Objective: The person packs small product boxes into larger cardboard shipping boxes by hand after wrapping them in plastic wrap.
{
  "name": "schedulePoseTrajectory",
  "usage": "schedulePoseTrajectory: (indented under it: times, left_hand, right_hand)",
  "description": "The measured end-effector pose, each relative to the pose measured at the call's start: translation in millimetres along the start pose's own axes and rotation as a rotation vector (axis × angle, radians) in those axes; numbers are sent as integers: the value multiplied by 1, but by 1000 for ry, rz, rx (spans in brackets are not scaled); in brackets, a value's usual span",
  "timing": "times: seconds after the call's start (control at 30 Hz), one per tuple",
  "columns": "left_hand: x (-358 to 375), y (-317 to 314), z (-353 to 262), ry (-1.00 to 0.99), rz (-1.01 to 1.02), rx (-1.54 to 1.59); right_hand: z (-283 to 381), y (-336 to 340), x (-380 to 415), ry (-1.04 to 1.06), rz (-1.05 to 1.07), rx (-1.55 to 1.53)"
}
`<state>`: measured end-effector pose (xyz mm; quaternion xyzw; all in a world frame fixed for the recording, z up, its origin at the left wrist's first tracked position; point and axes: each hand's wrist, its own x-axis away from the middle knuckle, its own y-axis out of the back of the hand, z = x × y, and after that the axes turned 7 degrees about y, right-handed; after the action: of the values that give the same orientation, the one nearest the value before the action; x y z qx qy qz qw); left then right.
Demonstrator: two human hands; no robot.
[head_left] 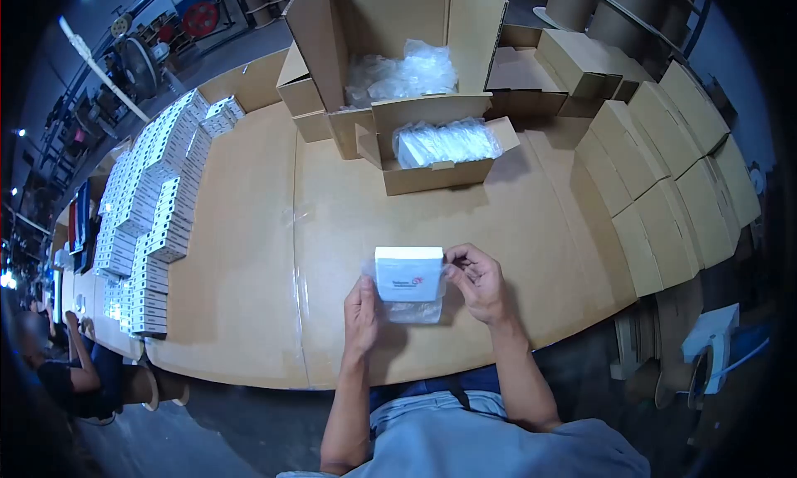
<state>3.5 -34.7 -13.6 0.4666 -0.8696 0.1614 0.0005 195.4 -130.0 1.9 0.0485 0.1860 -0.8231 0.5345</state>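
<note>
Brown cardboard (249,229) lies beneath the white box (408,275), spools (573,3) across the room (270,42).

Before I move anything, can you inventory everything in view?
White box: one, printed, between the hands
Clear bag: one, around that box
Small open carton: one, brown, table centre, holding clear-wrapped items
Tall open carton: one, brown, behind it, holding clear plastic
Small white boxes: many, stacked left
Closed cartons: several, brown, stacked right
Table: one, brown-topped, in front
Reels: several, brown, far right
Co-worker: one, dark top, far left
Left hand: one, bare, box's left edge
Right hand: one, bare, bag's right side
</note>
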Motion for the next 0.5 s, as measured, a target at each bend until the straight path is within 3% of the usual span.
schedulePoseTrajectory:
  times: [0.13, 0.17, 0.27, 0.37, 0.5]
  left_hand:
    - [-1, -4, -21, -125, 28, -201]
    - [1, -5, -28, -81, 80, -179]
    - [0, -6, -26, -172, 18, -281]
    - [0, -10, -29, -47, -25, -135]
    - [2, -12, -27, 67, -21, 169]
  right_hand:
    - [18, -3, -7, 129, 37, 10]
    - [17, 0, -7, 124, 67, 17]
    - [18, 3, -10, 139, 101, 88]
    - [21, 4, -12, 27, 111, 154]
    - [21, -6, -13, 51, 33, -47]
